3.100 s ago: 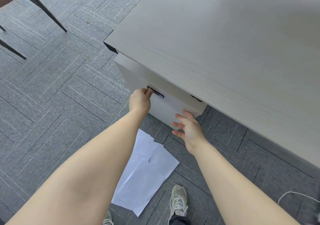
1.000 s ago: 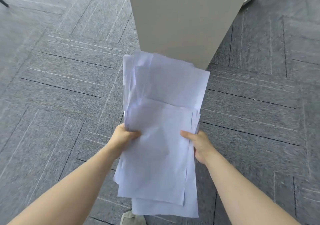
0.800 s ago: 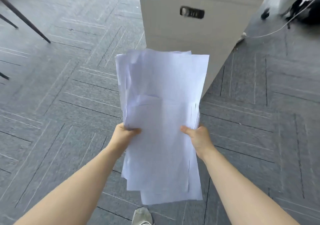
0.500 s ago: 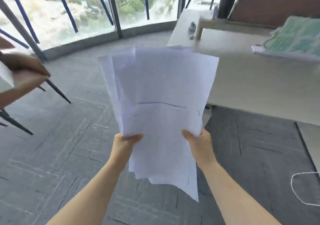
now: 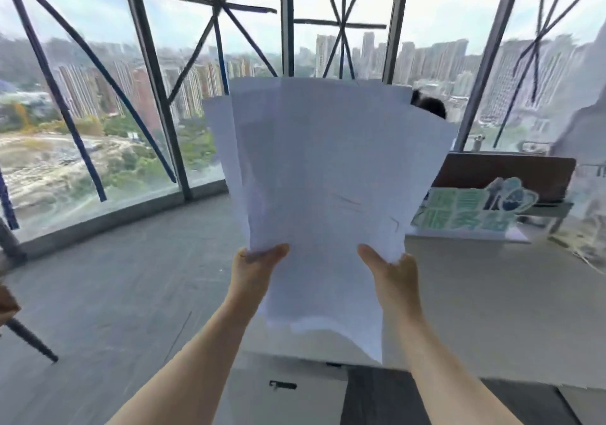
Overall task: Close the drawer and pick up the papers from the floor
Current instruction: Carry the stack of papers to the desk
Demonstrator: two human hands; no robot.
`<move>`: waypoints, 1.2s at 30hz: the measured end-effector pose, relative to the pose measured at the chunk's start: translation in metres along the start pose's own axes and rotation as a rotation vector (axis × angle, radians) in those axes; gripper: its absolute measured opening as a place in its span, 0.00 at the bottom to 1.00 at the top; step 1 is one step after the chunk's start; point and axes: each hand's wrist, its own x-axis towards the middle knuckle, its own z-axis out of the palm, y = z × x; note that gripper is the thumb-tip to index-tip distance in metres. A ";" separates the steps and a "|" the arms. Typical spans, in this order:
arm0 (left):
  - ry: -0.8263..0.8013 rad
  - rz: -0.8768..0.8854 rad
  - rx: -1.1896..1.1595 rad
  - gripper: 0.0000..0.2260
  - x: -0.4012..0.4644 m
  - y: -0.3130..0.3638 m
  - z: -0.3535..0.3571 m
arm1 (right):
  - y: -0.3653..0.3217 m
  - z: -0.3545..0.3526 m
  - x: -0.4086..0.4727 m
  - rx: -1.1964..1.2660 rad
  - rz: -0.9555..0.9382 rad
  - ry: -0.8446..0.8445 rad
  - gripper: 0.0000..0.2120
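Observation:
A fanned stack of white papers is held upright in front of me, above the desk edge. My left hand pinches its lower left edge, thumb on the front. My right hand pinches the lower right edge the same way. Below the papers the white drawer unit stands under the desk, its front flush and its dark handle visible.
The pale desk top stretches to the right, carrying a green and white sign and a brown board. Large windows with blue tape fill the back. A dark chair leg stands at the left on grey carpet.
I have risen from the floor with the papers in both hands. The view swung up from the carpet and drawer unit to the desk and windows. The drawer was pushed in before.

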 end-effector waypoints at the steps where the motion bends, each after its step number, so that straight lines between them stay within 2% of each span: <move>1: 0.005 0.015 -0.010 0.01 0.018 0.001 0.017 | 0.001 -0.003 0.023 0.011 -0.018 0.008 0.09; 6: 0.026 0.056 0.010 0.04 0.100 -0.025 0.078 | 0.029 -0.020 0.134 0.028 -0.028 -0.070 0.08; 10: 0.003 -0.081 0.113 0.11 0.138 -0.095 0.078 | 0.105 -0.037 0.184 -0.093 0.110 -0.144 0.08; 13: 0.033 -0.168 0.132 0.09 0.155 -0.133 0.085 | 0.155 -0.040 0.203 -0.179 0.181 -0.159 0.06; 15: 0.031 -0.217 0.103 0.07 0.165 -0.146 0.091 | 0.173 -0.036 0.214 -0.186 0.213 -0.124 0.09; 19: 0.033 -0.253 0.037 0.10 0.188 -0.162 0.088 | 0.190 -0.034 0.235 -0.179 0.282 -0.089 0.09; 22: -0.051 -0.302 0.037 0.15 0.202 -0.170 0.089 | 0.196 -0.030 0.244 -0.203 0.342 -0.073 0.05; 24: -0.059 -0.268 0.039 0.09 0.217 -0.164 0.097 | 0.189 -0.021 0.253 -0.209 0.270 0.006 0.01; 26: -0.025 -0.184 -0.004 0.05 0.238 -0.151 0.105 | 0.177 -0.008 0.265 -0.174 0.175 0.078 0.05; 28: -0.024 -0.143 -0.049 0.09 0.256 -0.145 0.102 | 0.176 0.000 0.272 -0.143 0.120 0.129 0.11; 29: -0.043 -0.153 -0.047 0.12 0.258 -0.148 0.098 | 0.178 0.001 0.271 -0.137 0.117 0.126 0.11; 31: -0.094 -0.253 0.061 0.14 0.255 -0.165 0.087 | 0.192 0.004 0.265 -0.112 0.211 0.053 0.02; 33: -0.124 -0.375 0.140 0.15 0.252 -0.183 0.081 | 0.209 0.011 0.256 -0.124 0.346 -0.026 0.07; 36: -0.058 -0.404 0.092 0.15 0.255 -0.199 0.080 | 0.230 0.021 0.250 -0.108 0.407 0.022 0.08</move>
